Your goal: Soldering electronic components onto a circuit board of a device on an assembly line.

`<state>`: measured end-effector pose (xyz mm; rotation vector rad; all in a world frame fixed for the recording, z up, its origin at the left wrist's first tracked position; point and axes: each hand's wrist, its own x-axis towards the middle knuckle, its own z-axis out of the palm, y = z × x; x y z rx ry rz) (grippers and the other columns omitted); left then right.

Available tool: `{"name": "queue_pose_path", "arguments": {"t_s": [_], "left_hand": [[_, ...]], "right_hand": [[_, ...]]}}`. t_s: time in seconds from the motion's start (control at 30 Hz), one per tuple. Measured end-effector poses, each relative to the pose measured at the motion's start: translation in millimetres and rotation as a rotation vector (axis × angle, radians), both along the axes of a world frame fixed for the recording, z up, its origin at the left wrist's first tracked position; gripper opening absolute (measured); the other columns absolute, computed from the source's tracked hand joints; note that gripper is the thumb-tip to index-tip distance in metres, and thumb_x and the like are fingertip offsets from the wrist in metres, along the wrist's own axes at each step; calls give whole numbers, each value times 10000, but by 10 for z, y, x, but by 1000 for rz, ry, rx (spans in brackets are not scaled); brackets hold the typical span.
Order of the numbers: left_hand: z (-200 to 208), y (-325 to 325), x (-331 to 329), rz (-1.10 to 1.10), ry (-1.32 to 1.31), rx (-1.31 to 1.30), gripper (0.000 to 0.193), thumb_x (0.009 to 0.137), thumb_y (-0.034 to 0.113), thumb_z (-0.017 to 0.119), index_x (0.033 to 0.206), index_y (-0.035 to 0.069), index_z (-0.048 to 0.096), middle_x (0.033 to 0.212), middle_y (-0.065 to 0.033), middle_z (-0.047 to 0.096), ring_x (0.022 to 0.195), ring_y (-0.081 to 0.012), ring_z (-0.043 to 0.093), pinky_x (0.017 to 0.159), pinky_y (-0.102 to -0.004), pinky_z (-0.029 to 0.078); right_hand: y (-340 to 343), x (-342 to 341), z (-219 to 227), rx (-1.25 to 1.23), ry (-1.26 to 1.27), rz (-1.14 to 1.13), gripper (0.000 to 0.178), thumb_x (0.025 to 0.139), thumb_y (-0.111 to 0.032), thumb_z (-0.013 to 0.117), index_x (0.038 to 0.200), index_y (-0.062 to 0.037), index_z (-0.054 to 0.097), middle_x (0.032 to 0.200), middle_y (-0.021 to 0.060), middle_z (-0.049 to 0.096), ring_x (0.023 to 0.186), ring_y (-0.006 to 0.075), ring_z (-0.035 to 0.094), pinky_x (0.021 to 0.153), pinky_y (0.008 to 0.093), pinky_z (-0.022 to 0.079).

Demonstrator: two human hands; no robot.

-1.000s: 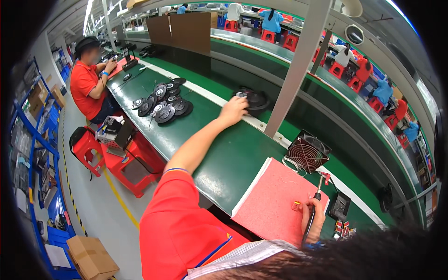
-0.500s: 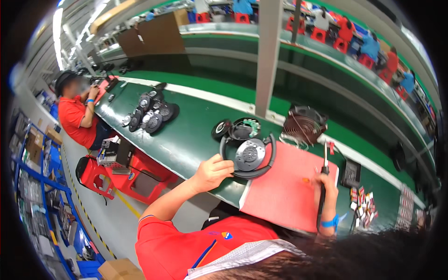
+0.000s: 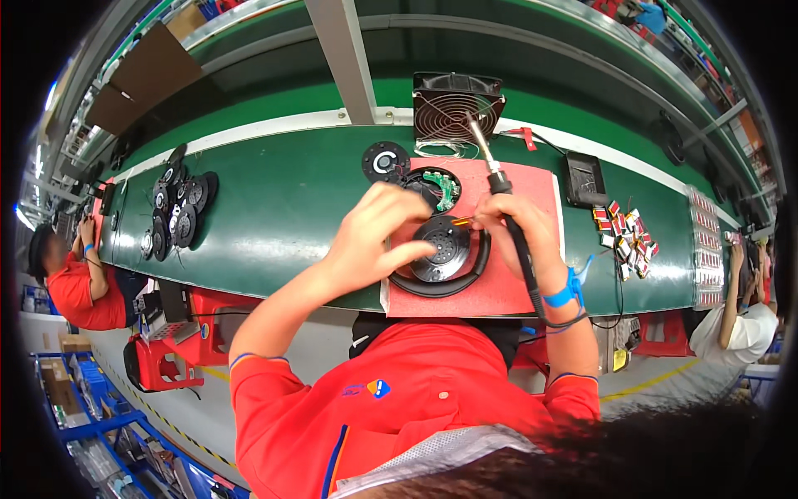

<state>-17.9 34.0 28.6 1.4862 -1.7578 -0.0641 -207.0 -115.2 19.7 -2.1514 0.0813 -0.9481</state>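
Moved: headphones (image 3: 450, 254), from the red mat's (image 3: 507, 294) left edge to its middle, centre of the frame.
Left hand (image 3: 370, 229): our grip is unclosed, thumb and fingers spread over the headphones, perhaps steadying them.
Right hand (image 3: 524, 223): our grip wraps a soldering iron (image 3: 499, 182), tip pointing away, probably keeping heat clear; an orange piece (image 3: 461, 221) sits at the fingertips.
Black tray (image 3: 588, 200): right of frame, contents unclear to us.
Clear tray (image 3: 695, 249): far right, rows of small reddish pieces.
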Motion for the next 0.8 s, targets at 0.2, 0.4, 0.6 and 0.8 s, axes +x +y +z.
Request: {"name": "queue_pose_path", "arguments": {"t_s": [0.2, 0.4, 0.6, 0.8], "left_hand": [[-44, -342, -83, -118, 576, 290, 259, 812, 65, 688, 1038, -17, 591, 947, -98, 663, 885, -157, 632, 803, -304, 498], [-189, -342, -7, -62, 722, 282, 69, 861, 52, 626, 890, -6, 600, 760, -23, 622, 707, -82, 605, 651, -233, 497], [-280, -329, 49, -39, 860, 338, 74, 854, 60, 644, 886, 4, 608, 757, -10, 622, 674, -63, 575, 607, -211, 466], [-300, -340, 72, 17, 773, 301, 70, 825, 61, 669, 844, 0, 640, 745, -24, 605, 678, -82, 563, 617, -232, 461]], "right_hand": [[51, 223, -8, -155, -27, -53, 264, 799, 46, 654, 1029, -44, 560, 888, 116, 614, 786, 250, 646, 659, 322, 522], [91, 287, -111, 221, 55, -90, 295, 763, 43, 709, 1006, -50, 570, 905, 65, 640, 800, 130, 637, 705, 257, 516], [102, 303, -156, 231, 78, -111, 293, 753, 44, 716, 978, -54, 556, 876, 62, 624, 747, 124, 604, 664, 247, 494], [72, 294, -219, 102, 71, -105, 285, 780, 48, 688, 1016, -55, 564, 836, 70, 630, 759, 140, 616, 676, 270, 502]]}}
